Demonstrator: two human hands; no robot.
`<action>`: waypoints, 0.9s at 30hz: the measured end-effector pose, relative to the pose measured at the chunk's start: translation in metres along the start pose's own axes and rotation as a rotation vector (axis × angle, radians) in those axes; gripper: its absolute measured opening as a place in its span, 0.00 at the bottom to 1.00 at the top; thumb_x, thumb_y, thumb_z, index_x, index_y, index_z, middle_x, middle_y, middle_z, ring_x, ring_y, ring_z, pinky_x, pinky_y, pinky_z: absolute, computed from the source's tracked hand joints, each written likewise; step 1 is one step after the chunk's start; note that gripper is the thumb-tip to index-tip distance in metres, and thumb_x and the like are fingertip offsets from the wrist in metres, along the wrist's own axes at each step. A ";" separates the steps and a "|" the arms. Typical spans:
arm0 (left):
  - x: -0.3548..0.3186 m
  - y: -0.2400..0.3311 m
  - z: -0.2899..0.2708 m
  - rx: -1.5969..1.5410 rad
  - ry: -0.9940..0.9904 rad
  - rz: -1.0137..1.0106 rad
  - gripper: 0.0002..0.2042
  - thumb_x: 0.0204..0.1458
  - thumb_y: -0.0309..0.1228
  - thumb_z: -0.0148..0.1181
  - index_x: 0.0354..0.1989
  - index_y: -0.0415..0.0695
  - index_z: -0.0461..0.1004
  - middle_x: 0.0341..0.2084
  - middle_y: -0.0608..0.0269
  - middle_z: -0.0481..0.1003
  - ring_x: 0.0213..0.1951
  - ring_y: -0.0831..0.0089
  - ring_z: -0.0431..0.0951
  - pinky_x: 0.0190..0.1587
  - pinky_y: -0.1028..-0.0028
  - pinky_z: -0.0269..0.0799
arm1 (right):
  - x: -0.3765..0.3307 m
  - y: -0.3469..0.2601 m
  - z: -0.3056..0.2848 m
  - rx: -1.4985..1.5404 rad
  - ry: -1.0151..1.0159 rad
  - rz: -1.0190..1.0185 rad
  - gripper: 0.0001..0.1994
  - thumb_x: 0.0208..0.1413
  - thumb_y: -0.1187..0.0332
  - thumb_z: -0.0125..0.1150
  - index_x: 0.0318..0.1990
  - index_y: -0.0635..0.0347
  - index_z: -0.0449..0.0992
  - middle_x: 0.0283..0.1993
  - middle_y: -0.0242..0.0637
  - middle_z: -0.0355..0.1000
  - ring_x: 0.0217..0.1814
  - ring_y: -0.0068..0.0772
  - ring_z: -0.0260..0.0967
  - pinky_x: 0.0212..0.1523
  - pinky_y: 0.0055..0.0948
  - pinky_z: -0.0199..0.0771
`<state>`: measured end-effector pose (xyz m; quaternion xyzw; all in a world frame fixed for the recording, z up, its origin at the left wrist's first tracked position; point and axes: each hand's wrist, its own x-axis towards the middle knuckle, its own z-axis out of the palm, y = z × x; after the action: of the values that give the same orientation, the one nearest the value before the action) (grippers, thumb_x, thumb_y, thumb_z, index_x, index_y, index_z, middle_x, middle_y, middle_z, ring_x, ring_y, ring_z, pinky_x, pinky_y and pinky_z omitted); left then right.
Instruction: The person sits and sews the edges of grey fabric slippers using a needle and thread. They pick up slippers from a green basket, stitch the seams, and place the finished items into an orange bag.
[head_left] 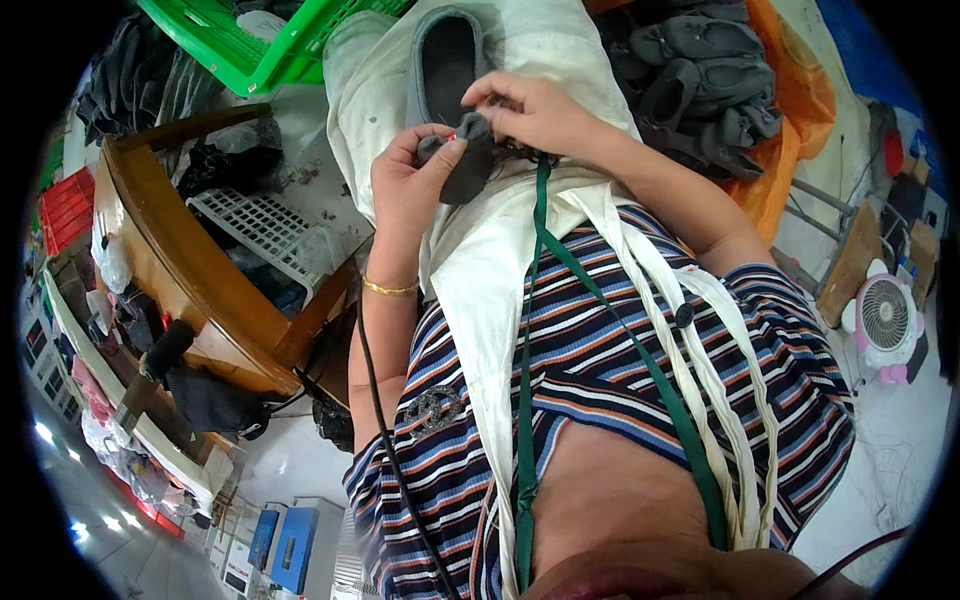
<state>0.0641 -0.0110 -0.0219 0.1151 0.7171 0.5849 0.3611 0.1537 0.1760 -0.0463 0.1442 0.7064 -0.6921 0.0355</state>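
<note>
A dark grey fabric shoe (447,62) lies over the pale apron (372,95) on my lap, its opening facing up. My left hand (415,165) is closed on the near part of the grey shoe, thumb on top; a small red spot shows beside the thumb. Whether this near part belongs to the same shoe or to a second one I cannot tell. My right hand (530,115) is closed at the shoe's edge, fingers bent in a pinch; anything small between them is hidden. A green strap (541,205) hangs from my neck and ends under that hand at a dark object.
Several grey shoes (700,80) are heaped in an orange bag (800,100) at right. A green crate (250,65) stands at upper left, near a curved wooden table (190,280) and a white plastic basket (270,235). At far right is a small fan (885,315).
</note>
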 end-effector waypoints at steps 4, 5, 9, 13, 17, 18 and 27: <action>0.001 -0.014 0.001 0.002 -0.006 0.051 0.07 0.51 0.24 0.68 0.39 0.39 0.80 0.23 0.76 0.74 0.24 0.91 0.67 0.26 0.88 0.61 | -0.007 -0.024 -0.004 -0.293 0.074 -0.413 0.09 0.56 0.63 0.64 0.38 0.59 0.78 0.32 0.34 0.74 0.34 0.29 0.72 0.32 0.27 0.71; 0.001 -0.017 0.002 -0.001 -0.009 0.078 0.07 0.51 0.24 0.67 0.38 0.39 0.80 0.23 0.75 0.75 0.24 0.90 0.68 0.26 0.87 0.62 | -0.004 -0.022 0.000 -0.433 0.106 -0.510 0.08 0.54 0.63 0.64 0.34 0.58 0.79 0.31 0.35 0.73 0.35 0.35 0.71 0.32 0.29 0.72; -0.003 -0.018 0.007 0.140 0.006 0.161 0.06 0.50 0.22 0.66 0.36 0.36 0.80 0.23 0.72 0.76 0.24 0.86 0.70 0.28 0.83 0.66 | 0.003 -0.015 0.015 -0.800 0.212 -0.841 0.04 0.46 0.68 0.61 0.25 0.55 0.73 0.26 0.32 0.66 0.31 0.32 0.68 0.28 0.30 0.71; -0.007 -0.002 0.001 0.333 -0.010 0.205 0.07 0.47 0.20 0.64 0.36 0.38 0.80 0.25 0.62 0.79 0.27 0.80 0.76 0.32 0.78 0.71 | 0.000 -0.021 0.019 -0.818 0.236 -1.148 0.06 0.38 0.68 0.60 0.26 0.55 0.72 0.26 0.29 0.64 0.30 0.31 0.67 0.27 0.24 0.71; -0.013 -0.013 0.001 0.438 0.002 0.323 0.09 0.44 0.22 0.64 0.36 0.39 0.80 0.29 0.53 0.78 0.31 0.61 0.78 0.36 0.71 0.73 | -0.010 -0.038 0.017 -0.744 0.243 -1.302 0.06 0.45 0.69 0.60 0.32 0.56 0.74 0.28 0.29 0.67 0.31 0.29 0.69 0.27 0.22 0.72; -0.013 -0.012 0.000 0.482 -0.008 0.332 0.09 0.45 0.22 0.64 0.36 0.39 0.80 0.28 0.54 0.78 0.31 0.61 0.78 0.36 0.70 0.73 | -0.011 -0.044 0.017 -0.726 0.237 -1.292 0.05 0.49 0.68 0.60 0.34 0.56 0.75 0.30 0.28 0.69 0.31 0.28 0.70 0.27 0.22 0.72; -0.020 -0.019 -0.013 0.688 -0.058 0.653 0.08 0.42 0.23 0.69 0.32 0.44 0.79 0.27 0.61 0.78 0.31 0.62 0.75 0.35 0.68 0.70 | -0.046 -0.038 -0.011 0.460 -0.127 -0.050 0.16 0.70 0.53 0.42 0.41 0.56 0.67 0.27 0.30 0.71 0.23 0.17 0.67 0.22 0.14 0.64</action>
<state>0.0745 -0.0379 -0.0308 0.4638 0.7850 0.3929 0.1193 0.1895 0.1800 0.0023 0.0872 0.5299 -0.8431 0.0290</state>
